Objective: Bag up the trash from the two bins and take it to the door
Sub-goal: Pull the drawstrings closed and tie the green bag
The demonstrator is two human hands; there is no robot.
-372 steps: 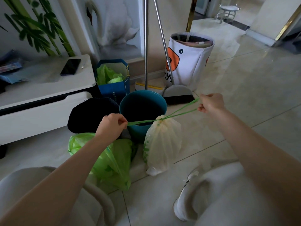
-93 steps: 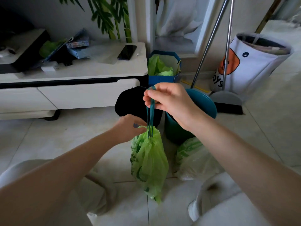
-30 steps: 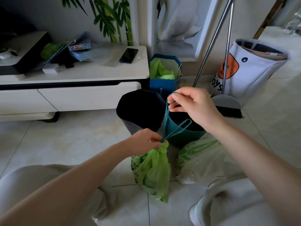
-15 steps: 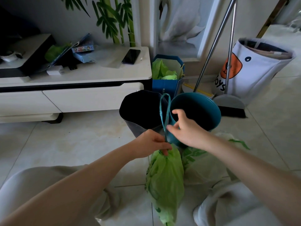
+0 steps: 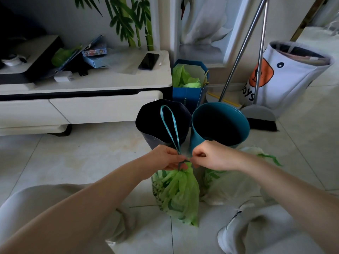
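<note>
Pale floor tiles carry both emptied bins; before them, the left hand and right hand pinch the green bag's drawstring at its neck, apparently knotting it closed, beside the other bag.

Open tiled floor lies to the left of the hands, bounded behind by the low white cabinet. Straight ahead the way is blocked by the dark bin and the teal bin standing just beside each other, with the blue paper bag, two leaning metal poles and the white toy basket crowded behind them. To the right the pale tied bag lies on the floor just beside the green bag, and beyond it more bare tile runs open.
</note>
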